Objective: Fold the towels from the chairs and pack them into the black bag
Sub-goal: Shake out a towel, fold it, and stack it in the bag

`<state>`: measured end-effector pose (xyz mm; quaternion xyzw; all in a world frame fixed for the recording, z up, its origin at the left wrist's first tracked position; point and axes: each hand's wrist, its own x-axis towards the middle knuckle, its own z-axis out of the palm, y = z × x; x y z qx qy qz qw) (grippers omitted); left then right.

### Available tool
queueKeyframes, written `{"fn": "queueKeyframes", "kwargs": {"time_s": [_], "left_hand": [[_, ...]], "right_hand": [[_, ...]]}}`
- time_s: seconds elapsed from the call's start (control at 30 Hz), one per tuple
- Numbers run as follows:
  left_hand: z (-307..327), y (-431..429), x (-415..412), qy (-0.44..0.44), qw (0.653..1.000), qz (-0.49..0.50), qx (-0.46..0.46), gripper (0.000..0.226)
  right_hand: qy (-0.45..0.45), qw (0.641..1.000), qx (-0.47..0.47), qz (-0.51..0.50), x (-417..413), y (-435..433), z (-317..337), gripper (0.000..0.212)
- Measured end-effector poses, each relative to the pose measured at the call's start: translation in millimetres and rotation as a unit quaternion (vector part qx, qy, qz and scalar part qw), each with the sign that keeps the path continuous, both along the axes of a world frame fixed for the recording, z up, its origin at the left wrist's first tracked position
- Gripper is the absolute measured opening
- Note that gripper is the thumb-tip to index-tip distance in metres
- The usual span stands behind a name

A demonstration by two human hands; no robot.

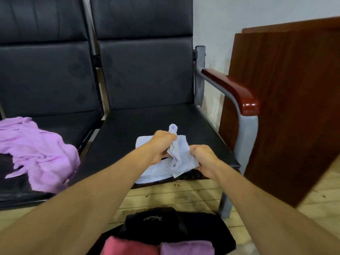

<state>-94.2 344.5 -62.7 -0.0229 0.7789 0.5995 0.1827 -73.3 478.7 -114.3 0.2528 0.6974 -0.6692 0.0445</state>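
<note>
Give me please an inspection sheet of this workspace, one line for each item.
Surface: black chair seat, pale blue towel on it, partly folded.
Job's things: lilac towel heaped unfolded on the left chair; pink towel and purple towel folded at the black bag on the floor.
Clutter: nothing seen.
Grippers: left hand and right hand both grip the pale blue towel.
Cables: nothing seen.
Surroundings: white wall; wooden boards stand beside the armrest.

I get one wide head-worn view, looking forward and steeply down from just in front of the right-hand chair. Its seat sits close, mid-frame. The black bag lies below it, nearest my lens.
</note>
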Motion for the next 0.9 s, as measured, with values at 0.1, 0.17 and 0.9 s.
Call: {"fn": "queueKeyframes", "kwargs": {"time_s": [0.1, 0.17, 0.9], "left_hand": [[-7, 11, 3, 0.006, 0.999, -0.048, -0.014, 0.033], [-9, 11, 3, -0.005, 0.998, -0.058, -0.018, 0.028], [-46, -120, 54, 0.122, 0.992, 0.008, 0.0, 0.031]], "right_hand": [[0.013, 1.0, -0.018, 0.003, 0, 3, -4, 0.022], [0.012, 1.0, -0.017, -0.004, -1, 4, -5, 0.021], [0.093, 0.969, 0.212, 0.088, 23, -56, 15, 0.02]]}}
